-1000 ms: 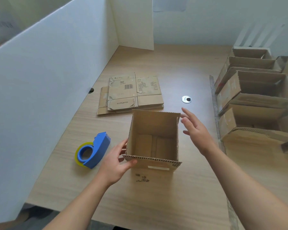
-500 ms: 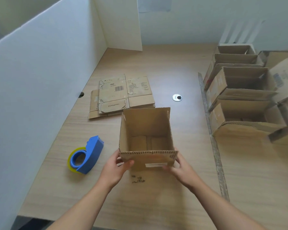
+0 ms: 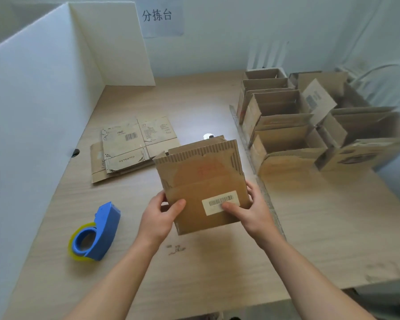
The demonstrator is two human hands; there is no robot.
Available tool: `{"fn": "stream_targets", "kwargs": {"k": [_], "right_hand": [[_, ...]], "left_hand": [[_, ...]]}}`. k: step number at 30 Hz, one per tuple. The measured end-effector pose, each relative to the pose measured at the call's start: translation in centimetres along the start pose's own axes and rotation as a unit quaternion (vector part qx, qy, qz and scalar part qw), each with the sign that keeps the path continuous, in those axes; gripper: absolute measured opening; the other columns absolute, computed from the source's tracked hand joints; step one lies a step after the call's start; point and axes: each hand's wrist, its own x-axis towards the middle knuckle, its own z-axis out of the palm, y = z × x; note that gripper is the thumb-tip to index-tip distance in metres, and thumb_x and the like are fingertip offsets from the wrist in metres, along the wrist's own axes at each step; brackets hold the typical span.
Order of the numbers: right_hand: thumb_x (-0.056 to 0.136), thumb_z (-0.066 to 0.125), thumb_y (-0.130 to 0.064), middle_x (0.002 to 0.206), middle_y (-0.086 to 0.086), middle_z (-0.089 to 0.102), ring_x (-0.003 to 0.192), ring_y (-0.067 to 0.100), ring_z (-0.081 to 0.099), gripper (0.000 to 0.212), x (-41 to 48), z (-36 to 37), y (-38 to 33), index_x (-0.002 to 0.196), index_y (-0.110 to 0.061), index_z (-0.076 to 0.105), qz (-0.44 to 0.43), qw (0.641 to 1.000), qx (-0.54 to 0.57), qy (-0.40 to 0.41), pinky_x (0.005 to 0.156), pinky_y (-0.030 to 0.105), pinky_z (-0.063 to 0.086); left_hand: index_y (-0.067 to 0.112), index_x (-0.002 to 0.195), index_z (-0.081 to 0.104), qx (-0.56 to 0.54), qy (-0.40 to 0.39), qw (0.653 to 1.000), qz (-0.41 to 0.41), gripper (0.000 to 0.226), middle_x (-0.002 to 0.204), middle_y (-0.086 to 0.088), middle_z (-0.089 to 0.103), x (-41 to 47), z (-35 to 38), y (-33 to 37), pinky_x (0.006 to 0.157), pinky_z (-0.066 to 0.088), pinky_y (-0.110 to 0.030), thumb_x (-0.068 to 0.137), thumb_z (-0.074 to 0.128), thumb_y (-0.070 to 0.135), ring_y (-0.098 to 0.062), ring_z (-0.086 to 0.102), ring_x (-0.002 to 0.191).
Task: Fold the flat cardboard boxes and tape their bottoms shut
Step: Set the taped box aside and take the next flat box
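Observation:
A folded cardboard box (image 3: pixel 201 181) is lifted off the wooden table (image 3: pixel 194 262) and tipped so one side with a white barcode label faces me. My left hand (image 3: pixel 161 218) grips its lower left edge, thumb on the near face. My right hand (image 3: pixel 249 211) grips the lower right edge, thumb resting on the label. A blue tape dispenser (image 3: pixel 95 232) with yellowish tape lies on the table to the left. A stack of flat cardboard boxes (image 3: pixel 132 146) lies further back.
Several folded open boxes (image 3: pixel 284 125) stand in rows at the right of the table. A white partition (image 3: pixel 32 100) walls off the left side and back corner. A small round metal grommet (image 3: pixel 208 136) shows just behind the held box.
Both hands took hold of the box, lifted it from the table and tipped it, so its open top no longer faces me. The view shifted up and right.

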Motion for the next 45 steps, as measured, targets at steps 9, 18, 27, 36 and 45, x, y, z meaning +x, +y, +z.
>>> {"fn": "stream_targets", "kwargs": {"k": [9, 18, 27, 36, 45], "right_hand": [[0.067, 0.09, -0.035, 0.117, -0.004, 0.067, 0.105, 0.018, 0.069, 0.073, -8.5, -8.4, 0.4, 0.127, -0.036, 0.048, 0.011, 0.982, 0.04, 0.184, 0.087, 0.044, 0.06], [0.068, 0.088, -0.039, 0.12, -0.008, 0.064, 0.108, 0.016, 0.066, 0.06, -13.3, -19.4, 1.6, 0.111, -0.052, 0.048, -0.015, 0.945, 0.025, 0.326, 0.09, 0.047, 0.058], [0.063, 0.088, -0.041, 0.125, -0.008, 0.061, 0.116, 0.017, 0.061, 0.076, -10.7, -34.4, 3.7, 0.126, -0.042, 0.046, -0.022, 0.945, 0.018, 0.326, 0.093, 0.043, 0.057], [0.066, 0.088, -0.034, 0.123, -0.015, 0.062, 0.114, 0.006, 0.061, 0.07, -2.7, -47.1, 8.2, 0.12, -0.053, 0.047, 0.005, 0.976, 0.034, 0.213, 0.093, 0.038, 0.056], [0.069, 0.09, -0.031, 0.126, -0.016, 0.064, 0.116, 0.006, 0.062, 0.09, -0.3, -52.0, 11.2, 0.142, -0.039, 0.039, 0.064, 0.994, 0.004, 0.094, 0.1, 0.043, 0.053]], "left_hand": [[0.037, 0.131, 0.057, 0.06, -0.19, 0.978, 0.057, 0.038, 0.114, 0.011, 0.068, -2.8, 6.9, 3.1, 0.088, 0.055, -0.033, 0.094, 0.066, 0.039, -0.01, 0.064, 0.106], [0.02, 0.143, 0.05, 0.322, -0.239, 0.886, 0.235, 0.057, 0.135, 0.001, 0.054, -3.4, 16.3, 6.5, 0.099, 0.041, -0.027, 0.093, 0.062, 0.046, -0.014, 0.053, 0.122], [0.028, 0.15, 0.036, 0.528, -0.238, 0.743, 0.335, 0.06, 0.147, 0.006, 0.042, -1.8, 30.0, 10.2, 0.103, 0.043, -0.034, 0.098, 0.049, 0.053, -0.018, 0.043, 0.131], [0.025, 0.148, 0.042, 0.488, -0.184, 0.822, 0.228, 0.057, 0.142, 0.007, 0.048, -0.4, 42.0, 8.5, 0.102, 0.042, -0.027, 0.097, 0.055, 0.046, -0.012, 0.046, 0.128], [0.025, 0.149, 0.042, 0.52, -0.16, 0.821, 0.171, 0.057, 0.143, 0.006, 0.048, -1.3, 44.8, 8.1, 0.102, 0.042, -0.029, 0.097, 0.055, 0.046, -0.014, 0.047, 0.128]]}}
